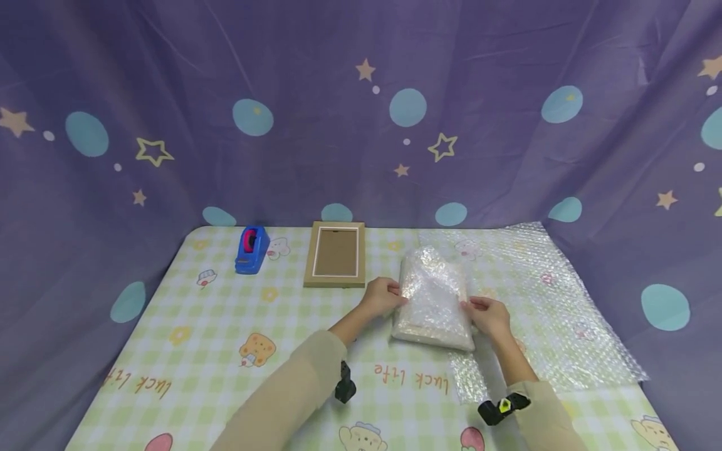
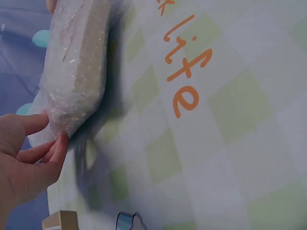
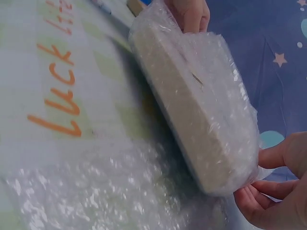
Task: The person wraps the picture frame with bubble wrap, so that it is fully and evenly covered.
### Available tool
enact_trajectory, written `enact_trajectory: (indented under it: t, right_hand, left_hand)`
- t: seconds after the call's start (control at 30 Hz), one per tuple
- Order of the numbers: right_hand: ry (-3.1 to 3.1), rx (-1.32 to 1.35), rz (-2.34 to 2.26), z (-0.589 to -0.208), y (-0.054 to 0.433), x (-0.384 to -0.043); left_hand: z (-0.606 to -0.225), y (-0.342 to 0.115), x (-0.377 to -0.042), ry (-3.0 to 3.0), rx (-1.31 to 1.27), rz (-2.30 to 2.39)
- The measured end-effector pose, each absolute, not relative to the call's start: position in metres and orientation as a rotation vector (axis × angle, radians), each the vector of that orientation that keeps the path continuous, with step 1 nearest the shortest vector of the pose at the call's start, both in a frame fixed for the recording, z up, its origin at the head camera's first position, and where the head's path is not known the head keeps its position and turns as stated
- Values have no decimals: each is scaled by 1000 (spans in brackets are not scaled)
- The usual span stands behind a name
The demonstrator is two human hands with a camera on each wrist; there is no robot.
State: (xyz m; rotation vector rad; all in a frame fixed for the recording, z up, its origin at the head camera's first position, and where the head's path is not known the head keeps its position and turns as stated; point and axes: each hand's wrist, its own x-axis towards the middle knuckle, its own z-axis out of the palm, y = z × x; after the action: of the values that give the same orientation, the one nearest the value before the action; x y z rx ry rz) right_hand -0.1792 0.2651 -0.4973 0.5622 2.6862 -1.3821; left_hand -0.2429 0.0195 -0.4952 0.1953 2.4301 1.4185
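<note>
A flat rectangular package in clear bubble wrap [image 1: 431, 300], with a pale wood-coloured edge showing through, lies between both hands. By its left side the left hand [image 1: 383, 297] pinches it, the thumb on top and the fingers beneath, as the left wrist view shows at the wrapped corner [image 2: 62, 112]. On the opposite side, the right hand [image 1: 488, 315] pinches the package in the same way. Along its long pale edge [image 3: 184, 115], the right wrist view shows a dark shadow on the tablecloth below. What is inside is mostly hidden by the wrap.
A large sheet of bubble wrap [image 1: 547, 313] spreads over the table's right side, partly under the package. Behind the left hand lies a wooden picture frame [image 1: 335, 254], its brown backing upward. A blue tape dispenser [image 1: 252, 250] stands at the back left, before the purple curtain [image 1: 316, 169].
</note>
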Motion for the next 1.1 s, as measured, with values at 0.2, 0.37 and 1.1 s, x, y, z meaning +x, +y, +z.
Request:
enact_trajectory:
  t: [0.2,0.37,1.1]
  right_hand:
    - [2595,554,-1528,-489,254,-178]
    - [2463,527,-1735,-484,229,-177]
    - [2252,105,-1929,-509,83,-177]
  left_hand:
    - [-485,1,-236,2416,207,1475]
    - [-478,-24,-228,2479,195,1480]
    - [-486,-201,-174,2520,-34,1540]
